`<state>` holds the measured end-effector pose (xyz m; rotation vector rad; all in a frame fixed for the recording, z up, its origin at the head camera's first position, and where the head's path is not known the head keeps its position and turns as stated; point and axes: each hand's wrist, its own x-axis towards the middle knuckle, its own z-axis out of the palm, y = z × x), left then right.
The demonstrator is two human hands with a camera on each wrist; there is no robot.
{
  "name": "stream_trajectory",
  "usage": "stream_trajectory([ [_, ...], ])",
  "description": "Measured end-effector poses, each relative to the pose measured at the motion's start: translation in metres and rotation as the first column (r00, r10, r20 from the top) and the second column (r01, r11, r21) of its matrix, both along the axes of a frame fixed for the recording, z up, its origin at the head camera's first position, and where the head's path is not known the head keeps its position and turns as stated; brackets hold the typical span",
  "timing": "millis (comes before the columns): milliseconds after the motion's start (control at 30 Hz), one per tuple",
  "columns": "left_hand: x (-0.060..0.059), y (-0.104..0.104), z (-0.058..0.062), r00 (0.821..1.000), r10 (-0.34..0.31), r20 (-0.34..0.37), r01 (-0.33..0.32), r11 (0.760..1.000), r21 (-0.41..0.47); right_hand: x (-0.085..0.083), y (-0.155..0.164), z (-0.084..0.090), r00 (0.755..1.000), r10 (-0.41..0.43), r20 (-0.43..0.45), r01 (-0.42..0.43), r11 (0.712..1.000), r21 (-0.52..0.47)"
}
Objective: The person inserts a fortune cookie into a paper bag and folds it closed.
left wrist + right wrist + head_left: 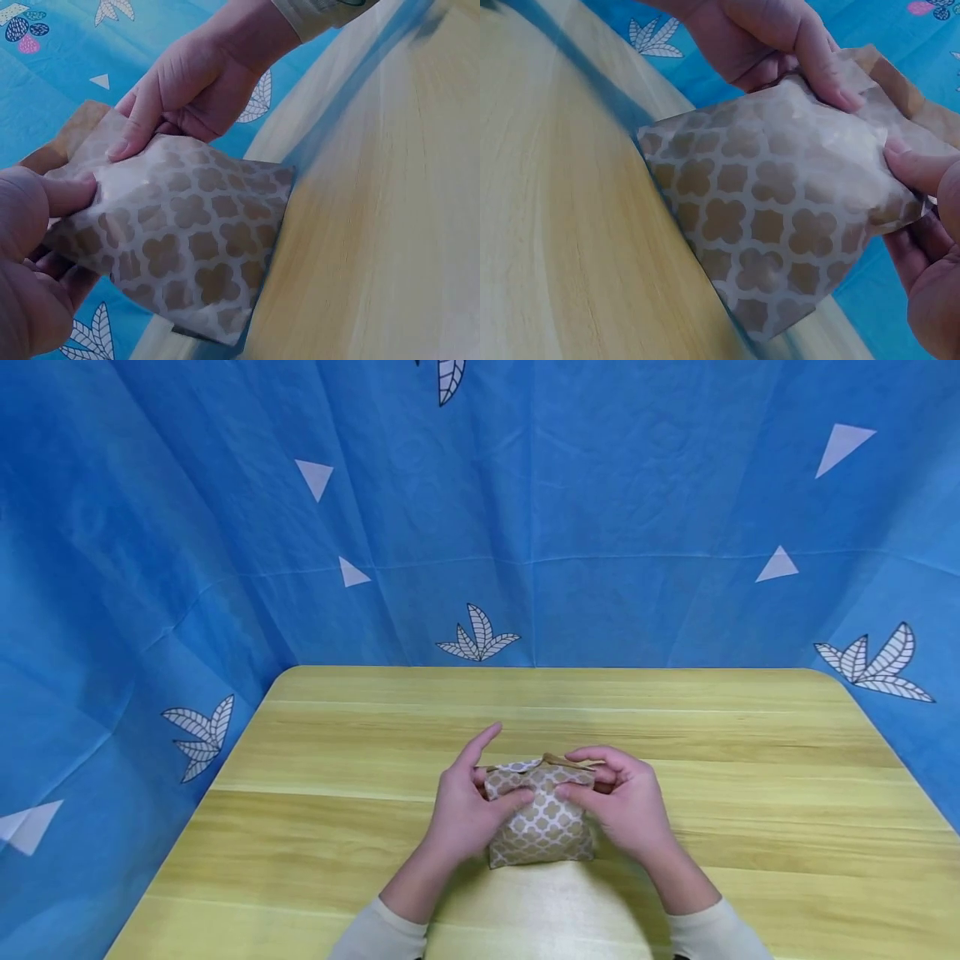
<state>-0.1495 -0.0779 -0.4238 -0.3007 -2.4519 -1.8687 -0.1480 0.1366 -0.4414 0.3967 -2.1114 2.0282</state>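
A small paper bag [542, 817], brown with a white quatrefoil pattern, stands on the yellow wooden worktop [750, 793], near the middle of its near edge and well apart from the far edge and both side edges. Its bottom rests on the wood and its top is folded over, with a plain brown flap showing at the far side.

The left hand [467, 806] grips the bag's upper left part: the thumb lies curled across the patterned front face, the lower fingers wrap behind it, and the forefinger sticks up and away from the paper. The right hand [626, 802] grips the upper right part, its thumb pressed onto the front face close to the left thumb and its fingers curled over the folded top edge. In the wrist views the two thumbs pinch the paper near the fold, and the bag bulges between them.

Pale sleeves cover both forearms. A blue cloth [600, 527] printed with white leaves and triangles hangs behind and beside the worktop.
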Motion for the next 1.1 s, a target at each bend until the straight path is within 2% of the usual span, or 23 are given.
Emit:
stream_trajectory([
  [300,0.002,0.004,0.000,1.000,0.012,0.007,-0.012,1.000,0.006,0.000,-0.002,-0.001,0.994,0.098,-0.048,-0.099,0.995,-0.013],
  [467,0.002,0.004,-0.001,1.000,-0.008,0.003,0.008,1.000,0.024,0.000,-0.005,-0.004,0.993,0.120,-0.008,-0.120,0.992,-0.035],
  [533,0.002,0.004,-0.002,1.000,-0.013,-0.014,0.013,1.000,0.025,0.001,-0.006,-0.004,0.993,0.114,0.007,-0.114,0.993,-0.043],
  [633,0.002,0.004,-0.004,0.997,-0.034,-0.075,0.037,0.999,0.034,0.001,-0.007,-0.004,0.994,0.107,0.007,-0.106,0.993,-0.046],
  [733,0.001,0.004,-0.006,0.986,-0.089,-0.140,0.102,0.991,0.088,0.001,-0.008,-0.005,0.992,0.123,-0.027,-0.125,0.989,-0.076],
  [867,0.000,0.004,-0.007,0.974,-0.153,-0.169,0.185,0.963,0.195,0.001,-0.011,-0.006,0.984,0.135,-0.112,-0.146,0.984,-0.097],
  [933,-0.001,0.004,-0.007,0.971,-0.157,-0.180,0.195,0.957,0.217,0.001,-0.012,-0.008,0.978,0.138,-0.158,-0.152,0.985,-0.084],
  [1100,-0.002,0.004,-0.005,0.969,-0.132,-0.207,0.171,0.968,0.185,0.001,-0.014,-0.011,0.967,0.120,-0.224,-0.133,0.990,-0.041],
])
